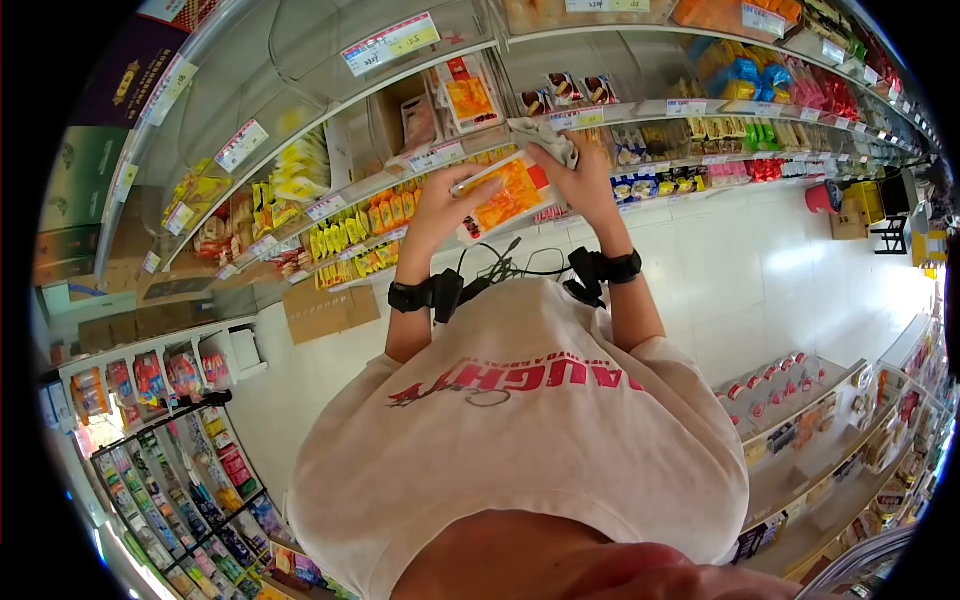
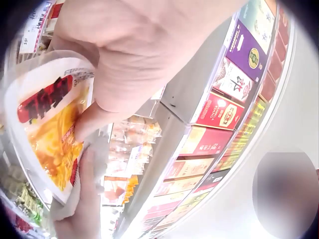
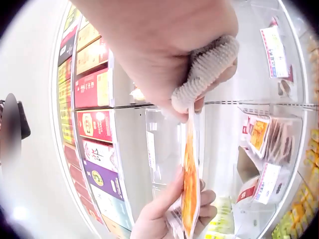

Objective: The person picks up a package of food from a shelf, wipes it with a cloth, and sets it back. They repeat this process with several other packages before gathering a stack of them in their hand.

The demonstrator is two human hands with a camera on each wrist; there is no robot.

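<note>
In the head view a flat, clear-fronted food packet [image 1: 512,196] with orange contents is held up in front of the shelves. My left hand [image 1: 436,208] grips its left end, thumb across the front. At the opposite end my right hand [image 1: 588,185] holds a bunched grey-white cloth [image 1: 552,144]. The right wrist view shows the ribbed cloth [image 3: 212,62] folded against the edge of the packet [image 3: 191,174], with the right fingers curled round it. From the left wrist, the packet [image 2: 52,139] shows a red label with dark lettering, and the left thumb lies over its face.
Similar packets [image 1: 468,100] stand in a shelf bin just beyond the hands. Price tags [image 1: 436,157] line the shelf edges, with yellow snack packs [image 1: 340,235] below. A cardboard box [image 1: 330,308] sits on the floor at left. Behind the person are more shelves [image 1: 800,455].
</note>
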